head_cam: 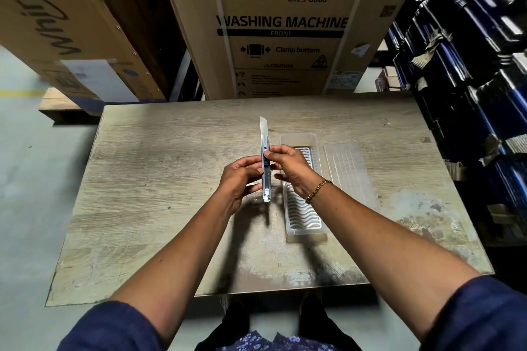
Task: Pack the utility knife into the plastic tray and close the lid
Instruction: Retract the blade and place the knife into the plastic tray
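Setting: worn wooden table (159,168) in a storage room, with a big cardboard washing machine box (285,23) behind its far edge and dark blue stacked crates (470,65) along the right side.
Grip: both hands hold the slim silver metal utility knife (265,162) above the table, with the blade end pointing away from the person.
Left hand: left hand (238,179) closes its fingers on the lower part of the handle from the left side.
Right hand: right hand (288,165) pinches the knife at the black slider with the thumb on top; a gold chain bracelet (318,190) is on the wrist.
Arms: both forearms reach forward from dark blue sleeves and meet near the table centre.
Tray: clear plastic tray (303,208) with wavy ribs lies open just right of the knife, partly under the right hand.
Lid: flat transparent plastic lid (349,171) lies beside the tray on its right.
Free room: the left half of the table is bare, and the near edge is well apart from the tray.
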The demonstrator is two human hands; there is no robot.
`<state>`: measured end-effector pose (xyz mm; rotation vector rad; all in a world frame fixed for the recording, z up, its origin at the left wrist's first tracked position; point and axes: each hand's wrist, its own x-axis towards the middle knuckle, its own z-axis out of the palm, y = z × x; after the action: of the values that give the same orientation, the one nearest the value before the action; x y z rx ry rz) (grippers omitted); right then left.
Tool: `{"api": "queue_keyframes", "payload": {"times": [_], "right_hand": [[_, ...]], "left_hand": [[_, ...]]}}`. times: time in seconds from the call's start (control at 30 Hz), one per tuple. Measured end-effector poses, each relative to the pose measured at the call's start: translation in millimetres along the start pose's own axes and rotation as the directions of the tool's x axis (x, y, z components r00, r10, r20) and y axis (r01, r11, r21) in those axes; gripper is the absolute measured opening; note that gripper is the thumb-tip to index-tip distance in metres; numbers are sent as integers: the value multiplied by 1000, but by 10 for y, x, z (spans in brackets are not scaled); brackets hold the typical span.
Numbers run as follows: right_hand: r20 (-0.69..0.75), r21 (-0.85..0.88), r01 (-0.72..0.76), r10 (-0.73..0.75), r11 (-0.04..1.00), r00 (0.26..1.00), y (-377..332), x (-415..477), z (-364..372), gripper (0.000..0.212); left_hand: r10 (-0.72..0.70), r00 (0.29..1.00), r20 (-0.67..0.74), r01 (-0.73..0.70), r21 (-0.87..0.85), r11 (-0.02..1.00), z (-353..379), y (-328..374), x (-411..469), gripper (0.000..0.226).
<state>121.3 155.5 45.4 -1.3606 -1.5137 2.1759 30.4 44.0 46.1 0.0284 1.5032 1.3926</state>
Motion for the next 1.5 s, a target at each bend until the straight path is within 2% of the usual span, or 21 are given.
{"api": "queue_keyframes", "payload": {"times": [0.33, 1.1, 1.4, 1.5], "right_hand": [[14, -4, 8, -8, 1000, 1000, 97, -113, -41, 6], [23, -17, -13, 13, 1000, 1000, 276, -243, -130, 27], [47, 9, -27, 27, 1000, 999, 345, -247, -162, 14], [40, 21, -37, 36, 999, 999, 361, -259, -170, 16]], "left_hand": [[-6, 1000, -5, 5, -59, 998, 42, 10, -26, 37], [-7, 999, -51, 3, -84, 996, 92, -2, 37, 37], [-12, 998, -64, 7, -86, 996, 108, -9, 90, 39], [-12, 998, -65, 7, -84, 996, 108, -21, 95, 37]]}}
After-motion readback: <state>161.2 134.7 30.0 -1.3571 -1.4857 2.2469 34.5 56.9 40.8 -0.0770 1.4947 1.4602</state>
